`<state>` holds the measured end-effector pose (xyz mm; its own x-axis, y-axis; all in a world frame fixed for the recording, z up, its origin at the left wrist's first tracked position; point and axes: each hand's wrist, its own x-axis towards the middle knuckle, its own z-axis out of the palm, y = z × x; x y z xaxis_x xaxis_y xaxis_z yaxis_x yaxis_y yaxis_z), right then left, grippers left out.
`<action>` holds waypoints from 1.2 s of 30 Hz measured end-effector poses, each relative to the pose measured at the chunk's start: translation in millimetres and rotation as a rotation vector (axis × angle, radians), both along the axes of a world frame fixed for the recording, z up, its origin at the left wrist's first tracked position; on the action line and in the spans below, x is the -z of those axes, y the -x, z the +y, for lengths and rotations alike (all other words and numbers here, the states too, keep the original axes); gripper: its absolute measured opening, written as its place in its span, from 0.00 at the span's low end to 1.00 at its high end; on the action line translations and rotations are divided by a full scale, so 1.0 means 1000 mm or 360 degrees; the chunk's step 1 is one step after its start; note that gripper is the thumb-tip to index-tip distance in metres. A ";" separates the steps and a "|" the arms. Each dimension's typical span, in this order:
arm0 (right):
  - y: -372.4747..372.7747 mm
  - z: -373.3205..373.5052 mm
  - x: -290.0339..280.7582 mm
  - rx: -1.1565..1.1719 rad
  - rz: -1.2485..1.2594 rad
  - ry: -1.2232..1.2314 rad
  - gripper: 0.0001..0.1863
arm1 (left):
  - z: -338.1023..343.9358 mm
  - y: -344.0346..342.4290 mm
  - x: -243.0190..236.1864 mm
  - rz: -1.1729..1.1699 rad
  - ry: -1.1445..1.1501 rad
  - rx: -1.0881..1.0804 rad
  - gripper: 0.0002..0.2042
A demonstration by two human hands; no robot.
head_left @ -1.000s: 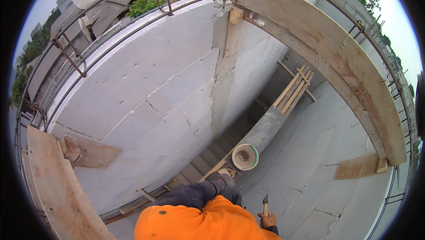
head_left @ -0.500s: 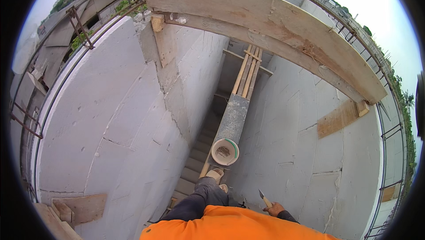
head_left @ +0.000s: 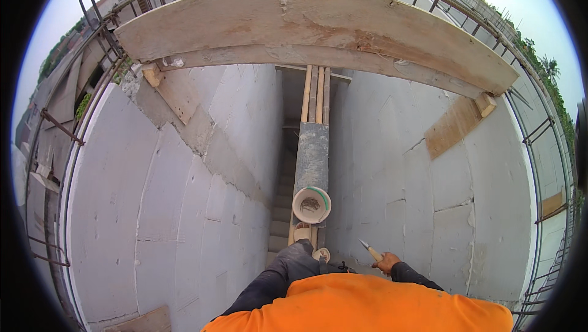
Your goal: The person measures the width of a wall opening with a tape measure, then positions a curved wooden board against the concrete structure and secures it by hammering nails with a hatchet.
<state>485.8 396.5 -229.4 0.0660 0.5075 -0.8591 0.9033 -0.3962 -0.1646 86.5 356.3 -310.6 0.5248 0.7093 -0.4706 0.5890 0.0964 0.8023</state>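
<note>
My right hand point(head_left: 386, 263), low and right of centre, is closed round the pale handle of a small tool with a narrow, pointed grey blade point(head_left: 370, 249). The blade points up and to the left, short of the right wall and not touching it. My left hand is out of sight. In front of my feet a whitish bucket point(head_left: 311, 205) with a green line round its rim stands on a grey board point(head_left: 312, 154). A little greyish material lies in the bottom of the bucket.
I stand in sandals point(head_left: 302, 232) on a narrow walkway of poles point(head_left: 315, 93) and board. Below on the left, steps point(head_left: 280, 212) descend. Pale block walls point(head_left: 392, 173) rise on both sides. A wide wooden board point(head_left: 318, 20) spans them ahead, and steel bars point(head_left: 539, 133) line the outer edges.
The view has swung, so the walkway now runs nearly straight ahead. My right hand, still gripping the tool, appears slightly farther right and higher. The bucket stays on the board.
</note>
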 end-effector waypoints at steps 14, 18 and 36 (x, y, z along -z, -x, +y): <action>0.039 0.047 -0.011 0.0179 0.0069 -0.0246 0.32 | 0.039 0.029 -0.078 -0.0097 -0.0016 0.0380 0.25; 0.039 0.045 0.002 0.0017 0.0037 -0.0283 0.33 | 0.047 0.029 -0.125 -0.0074 -0.0012 0.0473 0.24; 0.037 0.035 0.009 -0.0229 0.0042 -0.0376 0.29 | -0.050 0.121 -0.117 0.0496 -0.0391 -0.0192 0.12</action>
